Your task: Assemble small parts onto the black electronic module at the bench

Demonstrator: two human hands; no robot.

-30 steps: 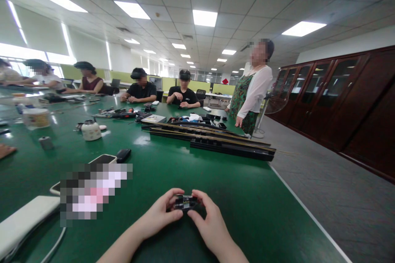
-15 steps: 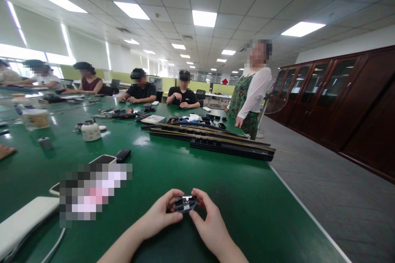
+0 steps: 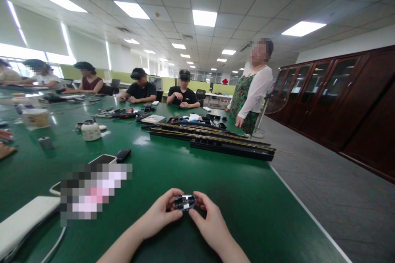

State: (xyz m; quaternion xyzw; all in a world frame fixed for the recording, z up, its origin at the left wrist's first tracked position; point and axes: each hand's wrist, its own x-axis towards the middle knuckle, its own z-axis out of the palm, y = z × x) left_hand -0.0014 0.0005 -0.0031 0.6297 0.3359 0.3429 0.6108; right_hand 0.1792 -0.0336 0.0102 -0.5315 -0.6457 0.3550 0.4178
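A small black part with shiny metal pieces (image 3: 185,203) is held between both hands, close to the near side of the green table (image 3: 247,197). My left hand (image 3: 166,208) grips its left end, thumb in front and fingers curled behind. At the right end, my right hand (image 3: 206,210) pinches it between thumb and fingers. The part's open inner side faces up towards me. What exactly it is I cannot make out, and the fingertips hide its two ends.
Long black rails (image 3: 231,150) with thin brass-coloured rods lie ahead. To the left are a phone (image 3: 103,159), a white power bank (image 3: 27,222) with a cable, a black key fob (image 3: 123,155) and a white jar (image 3: 91,130). Several people sit around the table; one person (image 3: 251,86) stands at right.
My hands and the black part have barely moved. At the far left edge another person's hand shows more. The standing person has shifted slightly to the right.
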